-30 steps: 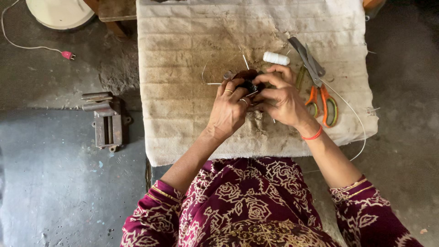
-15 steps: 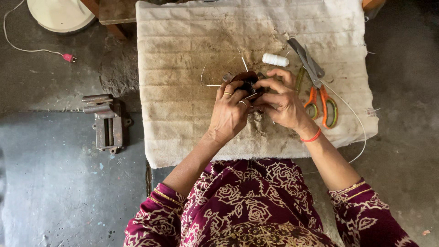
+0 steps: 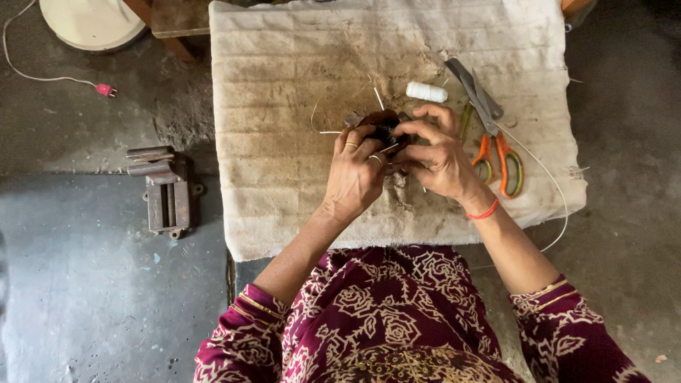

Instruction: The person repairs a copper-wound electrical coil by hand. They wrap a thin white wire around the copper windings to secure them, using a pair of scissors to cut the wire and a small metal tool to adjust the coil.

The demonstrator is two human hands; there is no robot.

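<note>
**Fingers pinched round a small dark piece at the worktop's centre**

Fingers of both hands close tight on a small dark object, held just above the padded cloth worktop so each hand can steady one side. The left hand grips from 7 o'clock, the right hand from 4 o'clock. Pale thin wires stick out at 9 o'clock. A white thread spool lies near at 1 o'clock; orange-handled scissors rest at 3 o'clock, within reach. A metal vise sits on the floor well apart at 8 o'clock. Knuckles hide most of the object, so what it is cannot be told.
</note>
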